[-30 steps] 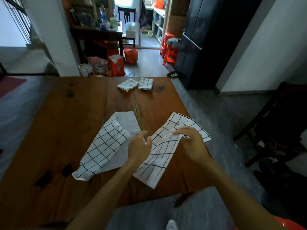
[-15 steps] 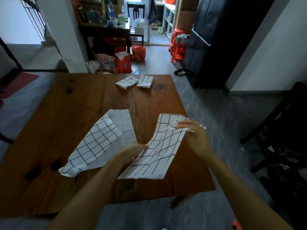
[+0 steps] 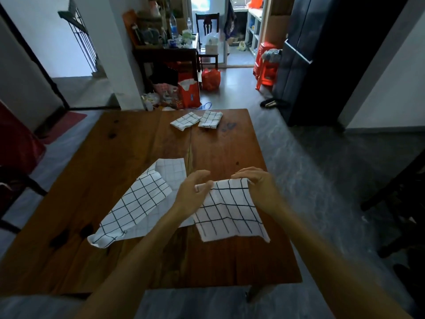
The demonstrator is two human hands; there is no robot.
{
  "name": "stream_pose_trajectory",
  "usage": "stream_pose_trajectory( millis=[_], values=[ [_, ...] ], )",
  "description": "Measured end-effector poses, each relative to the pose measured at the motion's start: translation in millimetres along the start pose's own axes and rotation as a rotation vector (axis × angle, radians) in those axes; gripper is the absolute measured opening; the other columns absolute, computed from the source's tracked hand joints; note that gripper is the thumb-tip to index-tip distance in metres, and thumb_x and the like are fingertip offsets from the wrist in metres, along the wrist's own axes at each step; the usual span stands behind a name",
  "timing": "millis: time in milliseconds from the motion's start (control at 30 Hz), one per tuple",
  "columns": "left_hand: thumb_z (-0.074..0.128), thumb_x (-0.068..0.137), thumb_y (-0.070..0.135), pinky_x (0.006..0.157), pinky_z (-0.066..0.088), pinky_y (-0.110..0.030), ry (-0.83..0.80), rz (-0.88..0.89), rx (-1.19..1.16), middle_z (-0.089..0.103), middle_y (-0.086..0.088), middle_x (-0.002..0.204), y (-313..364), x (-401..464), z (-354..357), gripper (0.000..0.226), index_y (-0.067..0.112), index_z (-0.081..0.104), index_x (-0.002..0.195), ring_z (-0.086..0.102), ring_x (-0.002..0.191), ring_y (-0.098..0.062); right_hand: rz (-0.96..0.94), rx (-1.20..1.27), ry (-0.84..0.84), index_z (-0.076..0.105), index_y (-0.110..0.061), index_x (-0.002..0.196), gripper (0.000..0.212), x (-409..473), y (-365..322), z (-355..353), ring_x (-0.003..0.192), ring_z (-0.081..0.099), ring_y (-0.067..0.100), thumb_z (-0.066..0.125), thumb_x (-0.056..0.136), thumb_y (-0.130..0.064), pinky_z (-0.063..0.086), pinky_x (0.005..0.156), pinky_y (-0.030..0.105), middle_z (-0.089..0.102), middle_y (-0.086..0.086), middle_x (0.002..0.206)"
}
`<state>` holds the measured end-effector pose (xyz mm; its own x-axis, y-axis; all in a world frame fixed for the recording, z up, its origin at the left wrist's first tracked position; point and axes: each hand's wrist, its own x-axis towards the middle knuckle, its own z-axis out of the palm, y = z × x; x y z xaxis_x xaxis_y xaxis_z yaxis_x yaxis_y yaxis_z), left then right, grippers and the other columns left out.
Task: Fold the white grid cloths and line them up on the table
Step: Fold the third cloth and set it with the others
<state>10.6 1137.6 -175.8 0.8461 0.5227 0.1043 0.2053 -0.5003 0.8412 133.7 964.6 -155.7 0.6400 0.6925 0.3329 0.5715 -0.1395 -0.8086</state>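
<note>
A white grid cloth (image 3: 230,215) hangs over the near right part of the wooden table (image 3: 115,180), held up by its top edge. My left hand (image 3: 195,192) pinches its top left corner and my right hand (image 3: 257,187) grips its top right corner. A second, unfolded grid cloth (image 3: 138,203) lies crumpled on the table to the left, partly under my left forearm. Two folded grid cloths (image 3: 185,120) (image 3: 210,119) sit side by side at the far edge of the table.
A dark chair (image 3: 402,203) stands right of the table and another chair (image 3: 13,180) at the left. Beyond the far edge are red bags (image 3: 189,93), a cluttered side table (image 3: 165,49) and a dark cabinet (image 3: 322,54).
Both hands have shifted to the cloth's top corners and lifted it; the cloth now hangs flatter and squarer between them. The camera view has tilted, showing more of the room.
</note>
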Motion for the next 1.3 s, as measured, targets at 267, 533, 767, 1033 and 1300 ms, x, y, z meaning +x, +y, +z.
stream_pose_trajectory(
  millis=[267, 533, 767, 1033, 1300],
  values=[
    [0.064, 0.090, 0.024, 0.077, 0.042, -0.005, 0.001, 0.446, 0.103, 0.070, 0.002, 0.104, 33, 17, 5, 0.022, 0.013, 0.069, 0.108, 0.059, 0.091, -0.001, 0.061, -0.047, -0.133, 0.074, -0.016, 0.102, 0.048, 20, -11, -12, 0.097, 0.065, 0.011, 0.047, 0.081, 0.019, 0.051, 0.086, 0.020, 0.070, -0.002, 0.103],
    [0.056, 0.095, 0.023, 0.065, 0.049, -0.022, 0.017, 0.454, 0.094, 0.072, 0.002, 0.083, 21, 22, -5, 0.020, 0.013, 0.072, 0.101, 0.063, 0.074, -0.008, 0.151, 0.037, -0.092, 0.074, -0.023, 0.095, 0.021, 25, -22, -6, 0.082, 0.067, 0.013, 0.054, 0.095, -0.016, 0.054, 0.074, 0.028, 0.072, -0.004, 0.089],
    [0.058, 0.094, 0.025, 0.066, 0.050, -0.016, 0.058, 0.287, 0.042, 0.072, 0.004, 0.086, 10, 24, -19, 0.018, 0.016, 0.073, 0.097, 0.063, 0.078, -0.004, 0.137, -0.103, -0.030, 0.069, -0.029, 0.105, 0.015, 25, -34, 6, 0.091, 0.062, -0.007, 0.061, 0.093, -0.033, 0.048, 0.076, 0.008, 0.067, -0.020, 0.098],
    [0.063, 0.091, 0.025, 0.068, 0.053, -0.021, 0.012, 0.343, -0.034, 0.072, 0.008, 0.088, 19, 30, -27, 0.014, 0.017, 0.072, 0.098, 0.065, 0.080, -0.004, 0.089, -0.131, 0.014, 0.071, -0.019, 0.098, 0.013, 40, -40, 22, 0.086, 0.064, 0.000, 0.062, 0.093, -0.026, 0.053, 0.076, 0.017, 0.070, -0.012, 0.091],
    [0.060, 0.092, 0.015, 0.076, 0.053, -0.026, 0.167, 0.244, -0.158, 0.070, 0.007, 0.086, 15, 42, -60, 0.011, 0.016, 0.071, 0.089, 0.065, 0.083, -0.008, 0.282, -0.192, 0.067, 0.069, -0.027, 0.080, 0.009, 29, -27, 12, 0.063, 0.056, 0.001, 0.068, 0.087, -0.033, 0.044, 0.054, 0.020, 0.063, -0.011, 0.070]
  ],
)
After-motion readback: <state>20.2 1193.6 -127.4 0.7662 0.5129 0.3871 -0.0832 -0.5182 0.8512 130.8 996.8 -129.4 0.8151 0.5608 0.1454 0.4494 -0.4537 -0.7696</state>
